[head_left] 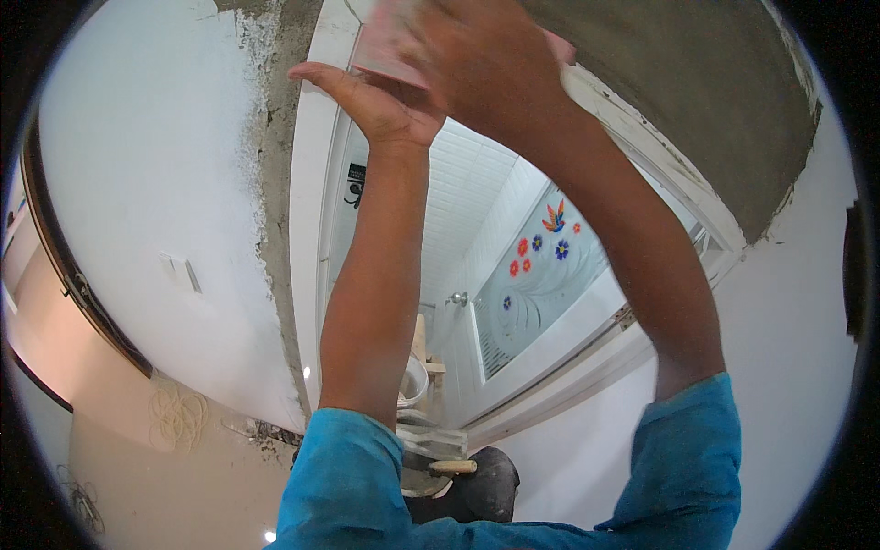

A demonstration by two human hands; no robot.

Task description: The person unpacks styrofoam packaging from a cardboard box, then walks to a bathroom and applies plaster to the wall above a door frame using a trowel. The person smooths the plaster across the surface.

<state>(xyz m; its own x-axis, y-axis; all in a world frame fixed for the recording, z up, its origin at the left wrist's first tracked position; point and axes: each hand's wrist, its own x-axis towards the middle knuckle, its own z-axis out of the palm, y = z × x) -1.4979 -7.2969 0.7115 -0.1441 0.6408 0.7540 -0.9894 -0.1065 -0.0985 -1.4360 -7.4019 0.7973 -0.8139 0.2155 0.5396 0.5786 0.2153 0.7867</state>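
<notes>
Above the door frame, my right hand (pixel 490 64) is closed, blurred by motion, over a pink flat board (pixel 390 50) that looks like a plastering float. The board's far end shows past my knuckles on the right. Below its left part, my left hand (pixel 383 108) is palm up with the thumb stretched out to the left. Its fingers are partly hidden by the board and my right hand. Rough grey mortar (pixel 683 82) covers the wall to the right of the board.
A white door frame (pixel 316 202) surrounds a doorway, with a glass-panelled door (pixel 541 266) decorated with flowers. Far below are a white bucket (pixel 414 380) and a wooden-handled tool (pixel 454 467). A coil of cord (pixel 179 417) lies on the floor at left, near a wall switch (pixel 181 272).
</notes>
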